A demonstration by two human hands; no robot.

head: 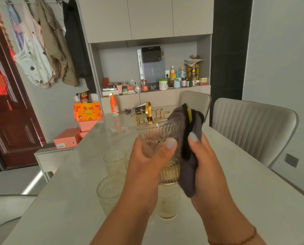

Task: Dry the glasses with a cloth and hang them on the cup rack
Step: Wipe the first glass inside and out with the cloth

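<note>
Between both sets of fingers, held above the worktop (236, 174), the ribbed glass (156, 133) is gripped by the left hand (147, 156); the right hand (202, 156) clutches the grey cloth (188, 138). Best to rotate the glass steadily, wiping inside too.

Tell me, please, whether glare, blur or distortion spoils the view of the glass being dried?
Head view: the held glass is slightly soft but its ribs read; the table shows mild sheen, with a bright light streak on the floor at left; wide-angle bending curves the cabinet and door edges; the cloth is evenly lit.
</note>
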